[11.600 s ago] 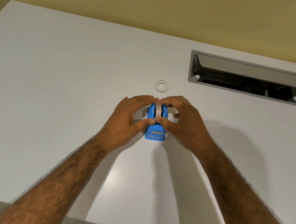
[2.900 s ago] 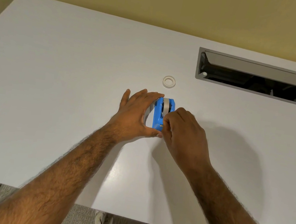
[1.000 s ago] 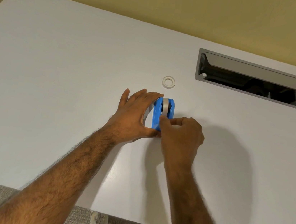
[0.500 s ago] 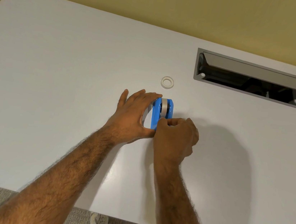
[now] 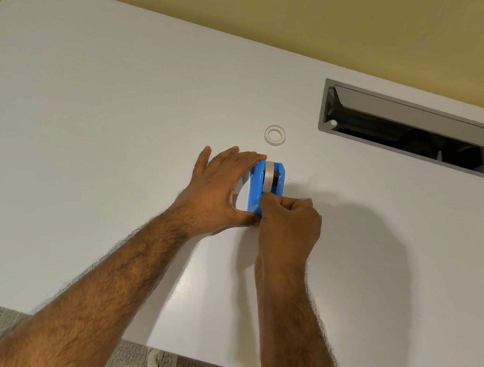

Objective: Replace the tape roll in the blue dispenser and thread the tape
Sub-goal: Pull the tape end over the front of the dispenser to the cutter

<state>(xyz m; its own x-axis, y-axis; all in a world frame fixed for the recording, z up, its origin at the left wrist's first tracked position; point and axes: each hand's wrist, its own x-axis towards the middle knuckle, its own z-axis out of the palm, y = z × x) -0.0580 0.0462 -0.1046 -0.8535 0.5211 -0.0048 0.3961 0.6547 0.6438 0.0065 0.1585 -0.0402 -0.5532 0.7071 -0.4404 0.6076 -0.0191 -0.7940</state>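
Note:
The blue dispenser (image 5: pixel 256 185) stands in the middle of the white table (image 5: pixel 87 132) with a pale tape roll (image 5: pixel 269 176) seated in it. My left hand (image 5: pixel 218 189) grips the dispenser's left side, fingertips on its far end and thumb at its near end. My right hand (image 5: pixel 289 220) is closed into a fist over the dispenser's near end, pinching at the tape there; the tape end and the cutter are hidden under it. A white empty ring (image 5: pixel 274 135), an old tape core, lies flat just beyond the dispenser.
A grey cable hatch (image 5: pixel 414 129) with its lid raised is set into the table at the back right. A yellow wall runs behind the table. My shoes (image 5: pixel 161 366) show below the table's near edge.
My right hand has curled tighter and drawn slightly toward me over the dispenser's near end. My left hand and the dispenser have stayed in place.

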